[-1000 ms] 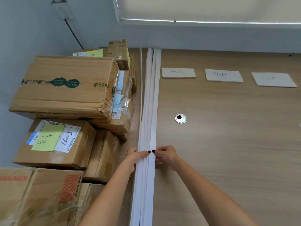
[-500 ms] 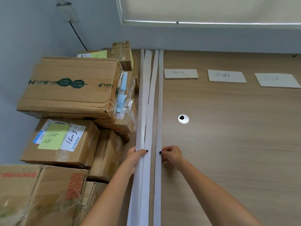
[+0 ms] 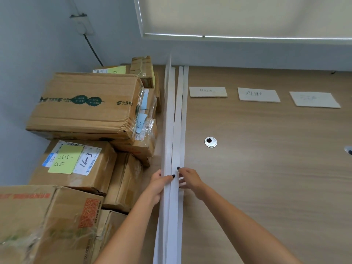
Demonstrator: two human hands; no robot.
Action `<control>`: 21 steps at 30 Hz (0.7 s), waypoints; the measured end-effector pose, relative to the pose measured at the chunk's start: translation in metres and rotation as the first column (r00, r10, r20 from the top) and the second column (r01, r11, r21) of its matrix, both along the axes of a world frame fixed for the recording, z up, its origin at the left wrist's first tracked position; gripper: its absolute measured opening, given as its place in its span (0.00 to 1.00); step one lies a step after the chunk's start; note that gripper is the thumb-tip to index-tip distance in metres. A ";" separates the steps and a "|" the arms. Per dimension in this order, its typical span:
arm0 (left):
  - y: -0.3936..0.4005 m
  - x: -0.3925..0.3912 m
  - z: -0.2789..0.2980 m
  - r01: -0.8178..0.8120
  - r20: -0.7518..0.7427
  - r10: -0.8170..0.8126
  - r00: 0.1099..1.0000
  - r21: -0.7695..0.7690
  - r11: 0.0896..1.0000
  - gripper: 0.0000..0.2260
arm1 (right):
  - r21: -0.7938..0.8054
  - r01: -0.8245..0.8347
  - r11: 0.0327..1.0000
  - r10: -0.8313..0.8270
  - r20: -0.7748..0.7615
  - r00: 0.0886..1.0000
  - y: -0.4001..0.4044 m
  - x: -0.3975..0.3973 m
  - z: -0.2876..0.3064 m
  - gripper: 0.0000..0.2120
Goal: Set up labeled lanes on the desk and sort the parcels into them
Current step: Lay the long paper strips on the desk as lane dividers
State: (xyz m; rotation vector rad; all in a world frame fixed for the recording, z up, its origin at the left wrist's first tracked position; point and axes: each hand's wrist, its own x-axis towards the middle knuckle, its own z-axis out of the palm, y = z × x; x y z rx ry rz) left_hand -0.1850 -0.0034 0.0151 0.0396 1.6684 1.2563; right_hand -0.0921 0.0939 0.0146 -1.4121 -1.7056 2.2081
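Note:
Several long white paper strips (image 3: 176,121) lie side by side on the wooden desk (image 3: 266,168), running from the back wall to the front edge. My left hand (image 3: 159,184) grips the left strips, thumb on top. My right hand (image 3: 189,179) pinches the right-hand strip just beside it. Three handwritten label cards (image 3: 208,91), (image 3: 258,94), (image 3: 314,99) lie in a row near the back. Cardboard parcels are stacked left of the strips: a large China Post box (image 3: 85,105) sits on top, and below it a box with a green sticky note (image 3: 74,161).
A round metal cable grommet (image 3: 210,142) sits in the desk right of the strips. More boxes (image 3: 47,225) crowd the near left corner. A wall socket with a black cable (image 3: 83,25) is above the parcels. A window blind (image 3: 247,16) hangs behind the desk.
Half a second ago my right hand held one strip pulled apart to the right. Now that strip lies close against the others again and my hands are nearly touching.

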 end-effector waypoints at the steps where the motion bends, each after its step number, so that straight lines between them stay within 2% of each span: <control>1: 0.000 0.002 0.003 -0.001 -0.009 0.001 1.000 0.006 1.000 0.17 | 0.000 0.011 1.000 -0.011 -0.027 1.000 -0.001 -0.001 0.005 0.11; 4: 0.000 0.007 0.014 -0.011 -0.015 0.011 1.000 0.053 0.999 0.18 | 0.026 0.032 0.999 -0.030 -0.085 0.996 -0.002 0.006 0.014 0.05; 8: -0.003 0.019 0.027 -0.004 -0.030 0.007 1.000 0.097 0.995 0.16 | 0.049 0.037 0.998 -0.030 -0.136 0.990 -0.005 0.023 0.021 0.05; 12: -0.004 0.035 0.035 0.001 -0.084 0.008 0.996 0.104 0.995 0.12 | 0.066 0.087 0.994 -0.075 -0.163 0.984 -0.005 0.048 0.030 0.06; 21: 0.014 0.074 0.050 0.074 -0.139 -0.052 0.989 0.155 0.985 0.14 | 0.082 0.196 0.977 -0.187 -0.111 0.976 0.031 0.137 0.037 0.09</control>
